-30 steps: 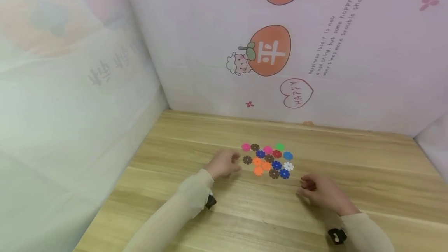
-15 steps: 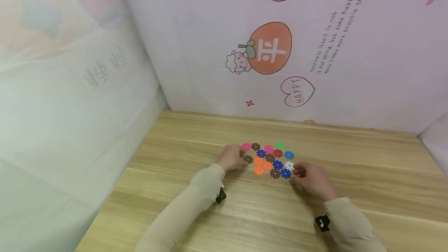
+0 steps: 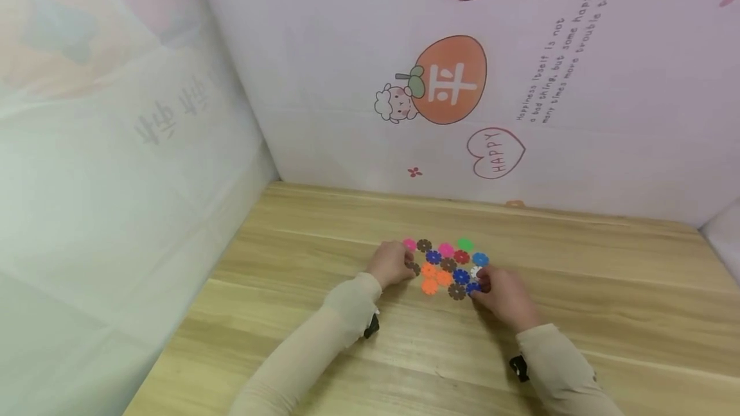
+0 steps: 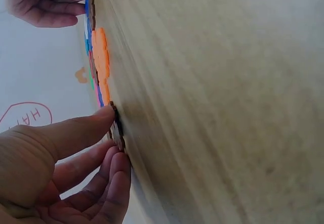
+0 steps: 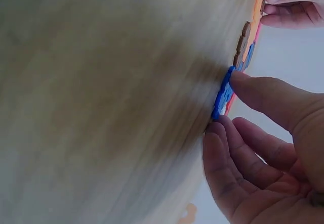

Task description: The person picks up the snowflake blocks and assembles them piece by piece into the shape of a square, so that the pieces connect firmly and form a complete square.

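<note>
Several flat notched snowflake discs lie close together on the wooden table, as the head view shows. At the cluster's left edge my left hand (image 3: 390, 263) pinches a brown snowflake disc (image 4: 117, 128), thumb on one side and fingers on the other. On the opposite edge, my right hand (image 3: 509, 297) has its thumb and fingertips around a dark blue snowflake disc (image 5: 223, 93). A white disc (image 3: 475, 272) is partly covered by the right fingers. Between the hands lie orange discs (image 3: 430, 286), another brown disc (image 3: 457, 291) and a second dark blue disc (image 3: 460, 276).
Farther back in the cluster are pink (image 3: 446, 250), red (image 3: 461, 257), green (image 3: 465, 245) and light blue (image 3: 480, 259) discs. Printed cloth walls (image 3: 324, 114) bound the wooden table (image 3: 405, 364) at the back and left.
Both hands have moved inward to the cluster, the left rightward and the right leftward, and now take hold of discs at its edges. The discs keep their arrangement.
</note>
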Demonstrator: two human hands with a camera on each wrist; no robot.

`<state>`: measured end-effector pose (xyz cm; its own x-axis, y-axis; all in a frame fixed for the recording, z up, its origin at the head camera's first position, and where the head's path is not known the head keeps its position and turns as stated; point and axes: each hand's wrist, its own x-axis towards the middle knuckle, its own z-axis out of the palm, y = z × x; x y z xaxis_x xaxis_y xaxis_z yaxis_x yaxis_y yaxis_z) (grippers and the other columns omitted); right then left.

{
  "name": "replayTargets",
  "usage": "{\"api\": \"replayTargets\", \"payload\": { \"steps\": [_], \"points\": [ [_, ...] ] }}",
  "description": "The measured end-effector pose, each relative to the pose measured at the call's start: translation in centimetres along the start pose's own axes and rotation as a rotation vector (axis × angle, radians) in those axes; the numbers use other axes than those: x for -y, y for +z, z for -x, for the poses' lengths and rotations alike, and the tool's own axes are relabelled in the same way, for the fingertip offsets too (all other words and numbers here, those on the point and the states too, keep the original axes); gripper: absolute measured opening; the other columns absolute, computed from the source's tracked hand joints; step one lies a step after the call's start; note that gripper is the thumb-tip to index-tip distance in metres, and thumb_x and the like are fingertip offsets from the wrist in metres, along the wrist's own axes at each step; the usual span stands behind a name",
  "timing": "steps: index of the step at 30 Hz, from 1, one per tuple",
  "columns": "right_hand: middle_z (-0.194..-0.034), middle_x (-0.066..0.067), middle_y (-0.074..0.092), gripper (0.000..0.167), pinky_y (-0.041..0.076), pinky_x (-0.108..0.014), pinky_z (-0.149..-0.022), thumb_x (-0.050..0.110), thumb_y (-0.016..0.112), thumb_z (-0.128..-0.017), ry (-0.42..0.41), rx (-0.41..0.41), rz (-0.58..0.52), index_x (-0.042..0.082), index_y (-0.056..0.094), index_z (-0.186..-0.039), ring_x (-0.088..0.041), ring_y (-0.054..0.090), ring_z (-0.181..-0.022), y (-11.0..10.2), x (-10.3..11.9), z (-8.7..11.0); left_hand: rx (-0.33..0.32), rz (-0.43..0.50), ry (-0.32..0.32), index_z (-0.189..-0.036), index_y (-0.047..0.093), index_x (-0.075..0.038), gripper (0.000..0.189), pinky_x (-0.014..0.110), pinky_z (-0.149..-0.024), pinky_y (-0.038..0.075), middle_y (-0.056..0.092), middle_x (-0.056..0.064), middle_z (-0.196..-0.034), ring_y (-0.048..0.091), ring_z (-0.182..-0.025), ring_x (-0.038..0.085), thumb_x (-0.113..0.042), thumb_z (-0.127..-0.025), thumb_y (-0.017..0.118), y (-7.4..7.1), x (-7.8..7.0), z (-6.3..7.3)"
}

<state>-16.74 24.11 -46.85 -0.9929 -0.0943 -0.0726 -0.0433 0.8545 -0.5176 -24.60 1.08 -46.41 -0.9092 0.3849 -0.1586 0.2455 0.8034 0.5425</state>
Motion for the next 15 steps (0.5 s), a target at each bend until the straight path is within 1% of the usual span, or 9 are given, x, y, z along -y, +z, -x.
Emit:
{"api": "replayTargets", "payload": {
  "steps": [4,7,9,11,13,15],
  "points": [
    [-0.094,-0.018,0.071,0.029,0.059,-0.046,-0.08,0.006,0.078,-0.08,-0.005,-0.008,0.005,-0.007,0.066,-0.103,-0.031,0.068,-0.087,-0.1,0.1,-0.1,0.008,-0.005,0.016,-0.095,0.075,-0.008,0.021,0.03,-0.088,0.055,0.074,0.001,-0.094,0.065,-0.089,0.016,-0.014,-0.077,0.084,-0.1,0.0,0.2],
    [-0.091,-0.014,0.071,0.023,0.059,-0.046,-0.077,0.006,0.079,-0.08,-0.024,-0.008,-0.024,-0.003,0.069,-0.099,-0.028,0.066,-0.084,-0.1,0.1,0.1,0.01,0.049,0.021,-0.09,0.075,-0.011,0.014,0.03,-0.088,0.054,0.073,0.0,-0.091,0.064,-0.086,0.015,-0.014,-0.079,0.082,-0.2,0.4,0.4],
    [-0.089,-0.01,0.071,0.019,0.059,-0.045,-0.076,0.006,0.078,-0.081,-0.04,-0.006,-0.053,0.0,0.071,-0.097,-0.025,0.066,-0.084,-0.1,0.0,0.2,0.015,0.133,0.022,-0.091,0.075,-0.011,0.011,0.03,-0.088,0.054,0.074,0.001,-0.092,0.064,-0.086,0.013,-0.015,-0.082,0.08,-0.3,0.7,0.6],
    [-0.089,-0.007,0.071,0.015,0.059,-0.043,-0.075,0.006,0.077,-0.082,-0.055,-0.003,-0.091,0.003,0.072,-0.096,-0.023,0.065,-0.083,-0.1,-0.2,0.5,0.034,0.253,0.018,-0.095,0.075,-0.01,0.012,0.029,-0.087,0.055,0.074,0.002,-0.095,0.065,-0.087,0.012,-0.016,-0.085,0.077,-0.4,1.1,1.0],
    [-0.089,-0.006,0.071,0.014,0.059,-0.04,-0.074,0.006,0.075,-0.083,-0.056,-0.002,-0.128,0.004,0.072,-0.097,-0.021,0.065,-0.083,-0.1,-0.2,0.7,0.067,0.407,-0.001,-0.102,0.075,-0.009,0.017,0.028,-0.086,0.057,0.074,0.003,-0.098,0.067,-0.087,0.012,-0.016,-0.086,0.076,-0.6,1.5,1.5],
    [-0.092,-0.007,0.072,0.016,0.059,-0.038,-0.074,0.008,0.073,-0.086,-0.047,-0.001,-0.17,0.004,0.072,-0.101,-0.021,0.066,-0.085,0.0,-0.2,0.9,0.1,0.566,-0.03,-0.108,0.073,-0.007,0.022,0.028,-0.086,0.058,0.074,0.004,-0.099,0.069,-0.088,0.013,-0.014,-0.087,0.075,-1.0,1.7,2.2]
  ]
}}
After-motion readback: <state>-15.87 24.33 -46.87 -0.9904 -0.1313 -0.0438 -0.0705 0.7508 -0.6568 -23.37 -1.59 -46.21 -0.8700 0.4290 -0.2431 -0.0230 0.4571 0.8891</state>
